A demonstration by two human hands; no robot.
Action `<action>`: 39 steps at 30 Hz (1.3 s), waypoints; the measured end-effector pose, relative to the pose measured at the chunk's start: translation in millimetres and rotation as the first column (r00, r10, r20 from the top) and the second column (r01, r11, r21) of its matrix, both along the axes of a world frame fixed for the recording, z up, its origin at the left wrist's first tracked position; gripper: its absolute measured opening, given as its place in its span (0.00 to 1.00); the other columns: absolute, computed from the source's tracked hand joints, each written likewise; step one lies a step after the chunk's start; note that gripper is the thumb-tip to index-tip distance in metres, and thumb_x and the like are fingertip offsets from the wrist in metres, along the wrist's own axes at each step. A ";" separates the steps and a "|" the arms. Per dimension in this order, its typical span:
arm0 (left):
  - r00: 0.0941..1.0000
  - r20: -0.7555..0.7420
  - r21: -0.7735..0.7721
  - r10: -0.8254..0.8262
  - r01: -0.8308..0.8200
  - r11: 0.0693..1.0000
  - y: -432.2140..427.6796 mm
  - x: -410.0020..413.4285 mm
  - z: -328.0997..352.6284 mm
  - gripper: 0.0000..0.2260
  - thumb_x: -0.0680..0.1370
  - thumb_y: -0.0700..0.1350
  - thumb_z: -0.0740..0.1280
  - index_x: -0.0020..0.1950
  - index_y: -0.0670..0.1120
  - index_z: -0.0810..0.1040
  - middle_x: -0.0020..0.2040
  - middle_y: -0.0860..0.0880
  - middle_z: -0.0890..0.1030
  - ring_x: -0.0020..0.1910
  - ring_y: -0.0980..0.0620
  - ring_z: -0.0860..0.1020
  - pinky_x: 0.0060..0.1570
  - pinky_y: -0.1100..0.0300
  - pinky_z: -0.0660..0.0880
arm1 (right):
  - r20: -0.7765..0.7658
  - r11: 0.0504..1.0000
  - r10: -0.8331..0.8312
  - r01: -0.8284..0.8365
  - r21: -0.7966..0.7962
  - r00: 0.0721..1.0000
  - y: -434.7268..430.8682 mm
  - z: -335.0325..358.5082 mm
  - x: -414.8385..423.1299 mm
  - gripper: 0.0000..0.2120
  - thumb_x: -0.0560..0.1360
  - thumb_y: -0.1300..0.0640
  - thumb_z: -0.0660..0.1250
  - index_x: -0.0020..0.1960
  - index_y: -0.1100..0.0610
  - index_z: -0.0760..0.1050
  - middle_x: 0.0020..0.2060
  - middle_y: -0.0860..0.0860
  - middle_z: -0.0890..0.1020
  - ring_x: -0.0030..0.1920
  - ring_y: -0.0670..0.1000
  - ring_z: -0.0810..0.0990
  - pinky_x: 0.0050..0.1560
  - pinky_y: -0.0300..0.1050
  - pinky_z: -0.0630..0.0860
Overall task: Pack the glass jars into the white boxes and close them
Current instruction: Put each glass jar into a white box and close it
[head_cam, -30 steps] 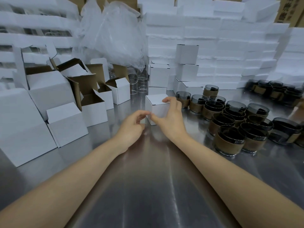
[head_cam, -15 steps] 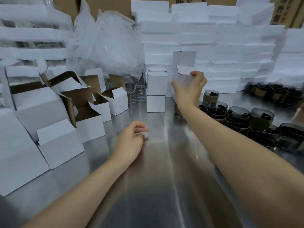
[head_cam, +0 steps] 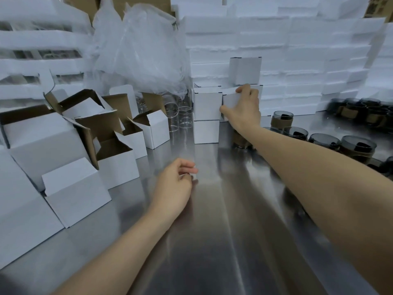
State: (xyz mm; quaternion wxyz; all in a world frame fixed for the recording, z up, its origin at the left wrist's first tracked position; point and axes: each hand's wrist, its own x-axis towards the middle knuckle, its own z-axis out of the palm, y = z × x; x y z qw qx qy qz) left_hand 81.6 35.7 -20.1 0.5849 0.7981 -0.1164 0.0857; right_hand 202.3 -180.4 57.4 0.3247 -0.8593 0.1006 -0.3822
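Here, seen from a head-worn camera looking down, two bare forearms reach across a shiny steel table (head_cam: 212, 241). The right hand (head_cam: 244, 109) is stretched far forward and grips a closed white box (head_cam: 230, 100), thumb at its lower left corner and fingers curled over its top edge. The box is a small, plain, matte white cardboard cube with its lid shut and thin dark lines along its folded edges. It is held off the table at the back, just right of a stack of two closed boxes (head_cam: 206, 118) and below another closed box (head_cam: 247, 70) that sits higher.

The left hand (head_cam: 173, 184) rests near the middle of the table, fingers loosely curled, holding nothing that can be made out.

To the right stand dark glass jars (head_cam: 357, 145), short and round, each wrapped in a brown band with something black inside. To the left is a cluster of open white boxes (head_cam: 116, 158) with brown insides and raised flaps. Clear glass jars (head_cam: 174, 116) stand behind them, under a crumpled plastic bag (head_cam: 138, 54). Stacked white packaging (head_cam: 297, 60) fills the back.
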 end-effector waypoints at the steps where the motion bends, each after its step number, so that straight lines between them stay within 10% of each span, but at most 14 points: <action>1: 1.000 0.002 0.001 0.001 -0.001 1.000 -0.2 -0.1 0.4 0.17 0.76 0.31 0.57 0.46 0.53 0.76 0.45 0.55 0.83 0.34 0.62 0.75 0.33 0.72 0.69 | 0.002 1.000 0.009 -0.009 -0.004 1.000 -0.6 -0.5 -0.6 0.27 0.66 0.49 0.70 0.61 0.54 0.65 0.60 0.53 0.68 0.57 0.56 0.71 0.42 0.47 0.67; 31: 0.999 0.032 -0.031 -0.028 0.029 0.999 0.1 1.6 0.0 0.18 0.76 0.30 0.57 0.42 0.51 0.78 0.43 0.54 0.83 0.47 0.54 0.81 0.40 0.74 0.73 | -0.166 0.983 0.156 -0.170 -0.070 0.974 -6.7 4.8 3.2 0.29 0.69 0.48 0.74 0.60 0.59 0.64 0.52 0.52 0.64 0.46 0.53 0.70 0.44 0.44 0.66; 39: 0.999 0.035 -0.001 -0.031 0.032 1.000 1.4 2.7 -0.4 0.17 0.76 0.31 0.57 0.42 0.51 0.78 0.43 0.54 0.84 0.47 0.54 0.81 0.40 0.74 0.72 | -0.205 0.934 0.242 -0.285 -0.214 0.948 -13.9 13.1 5.7 0.16 0.74 0.58 0.71 0.56 0.61 0.68 0.56 0.58 0.73 0.54 0.57 0.72 0.49 0.43 0.65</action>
